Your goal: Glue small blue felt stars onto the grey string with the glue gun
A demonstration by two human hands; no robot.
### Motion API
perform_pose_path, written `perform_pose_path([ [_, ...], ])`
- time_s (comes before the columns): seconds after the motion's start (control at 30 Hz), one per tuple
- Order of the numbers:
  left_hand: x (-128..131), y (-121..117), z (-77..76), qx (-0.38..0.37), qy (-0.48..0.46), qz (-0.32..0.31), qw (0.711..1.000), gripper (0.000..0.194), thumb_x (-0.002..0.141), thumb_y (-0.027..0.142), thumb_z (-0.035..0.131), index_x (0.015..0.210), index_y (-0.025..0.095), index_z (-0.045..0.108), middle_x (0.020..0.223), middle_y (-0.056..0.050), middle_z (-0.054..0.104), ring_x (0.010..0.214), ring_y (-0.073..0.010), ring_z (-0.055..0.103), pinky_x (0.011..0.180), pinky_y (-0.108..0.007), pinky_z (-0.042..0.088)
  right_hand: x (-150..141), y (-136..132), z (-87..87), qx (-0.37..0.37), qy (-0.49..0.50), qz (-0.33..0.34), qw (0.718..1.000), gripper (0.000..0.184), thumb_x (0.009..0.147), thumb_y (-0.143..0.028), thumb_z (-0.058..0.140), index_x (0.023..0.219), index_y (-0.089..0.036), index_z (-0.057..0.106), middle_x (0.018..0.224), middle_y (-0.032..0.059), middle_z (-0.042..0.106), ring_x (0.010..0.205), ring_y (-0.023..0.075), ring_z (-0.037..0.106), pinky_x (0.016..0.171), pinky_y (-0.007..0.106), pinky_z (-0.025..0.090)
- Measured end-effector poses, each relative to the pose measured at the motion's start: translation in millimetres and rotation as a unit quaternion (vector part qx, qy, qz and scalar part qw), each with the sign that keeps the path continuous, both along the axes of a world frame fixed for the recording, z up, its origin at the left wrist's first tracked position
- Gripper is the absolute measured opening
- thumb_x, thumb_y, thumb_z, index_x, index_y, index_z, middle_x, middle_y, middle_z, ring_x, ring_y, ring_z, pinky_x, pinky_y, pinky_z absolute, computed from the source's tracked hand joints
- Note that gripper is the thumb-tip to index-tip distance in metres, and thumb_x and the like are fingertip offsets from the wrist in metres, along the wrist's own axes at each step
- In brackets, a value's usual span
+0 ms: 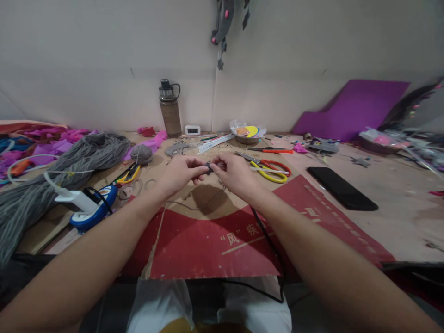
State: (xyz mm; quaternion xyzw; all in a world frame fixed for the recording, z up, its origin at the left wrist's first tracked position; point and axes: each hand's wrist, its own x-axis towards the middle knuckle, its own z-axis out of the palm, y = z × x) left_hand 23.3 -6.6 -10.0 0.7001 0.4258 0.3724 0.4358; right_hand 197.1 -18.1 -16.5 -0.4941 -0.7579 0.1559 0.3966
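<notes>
My left hand point(182, 173) and my right hand point(236, 173) meet over the middle of the work surface. Between their fingertips is a small dark grey piece point(208, 167), pinched from both sides; its exact shape is hidden by the fingers. A thin grey yarn strand point(187, 205) trails below the hands across the brown cardboard point(180, 189). Just right of my right hand lie scissors with red and yellow handles point(268, 171) and a white stick point(268, 170). A ball of grey yarn point(141, 154) rests to the left of my left hand.
A grey yarn hank point(93, 152), blue power strip point(93, 217) and yellow cutter point(129, 175) lie left. Behind stand a bottle point(170, 113), small digital clock point(193, 130) and bowl point(247, 138). A phone point(342, 187) lies right; a black cable point(268, 236) crosses the red cardboard point(208, 245).
</notes>
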Motion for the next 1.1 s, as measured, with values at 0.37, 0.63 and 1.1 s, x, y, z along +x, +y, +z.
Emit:
perform_pose_path([
  [0.37, -1.1, 9.5, -5.9, -0.162, -0.183, 0.013, 0.970, 0.019, 0.065, 0.025, 0.082, 0.071, 0.012, 0.068, 0.059, -0.001, 0.062, 0.048, -0.0054, 0.052, 0.049, -0.018, 0.046, -0.4, -7.3, -0.2, 0.173, -0.024, -0.065, 0.983, 0.009, 0.086, -0.023, 0.064, 0.092, -0.025, 0.070, 0.104, 0.0079, 0.061, 0.104, 0.0267, 0.048, 0.087, 0.041, 0.034],
  [0.63, 0.3, 8.3, -4.8, -0.178, -0.186, 0.001, 0.966, 0.015, 0.066, 0.023, 0.081, 0.071, 0.013, 0.071, 0.060, -0.001, 0.062, 0.048, -0.0047, 0.052, 0.049, -0.016, 0.046, -0.2, -3.5, -5.1, 0.224, -0.110, -0.062, 0.966, 0.011, 0.088, -0.026, 0.062, 0.083, -0.025, 0.071, 0.098, 0.0059, 0.063, 0.098, 0.0256, 0.045, 0.082, 0.041, 0.029],
  [1.1, 3.3, 5.1, -4.4, -0.095, -0.095, 0.044, 0.990, 0.016, 0.065, 0.026, 0.081, 0.067, 0.013, 0.071, 0.058, -0.002, 0.065, 0.049, -0.0085, 0.057, 0.050, -0.020, 0.048, 2.2, -5.8, 0.2, 0.264, -0.125, -0.043, 0.955, 0.016, 0.085, -0.015, 0.057, 0.075, -0.021, 0.068, 0.095, 0.0054, 0.063, 0.097, 0.0253, 0.044, 0.085, 0.042, 0.030],
])
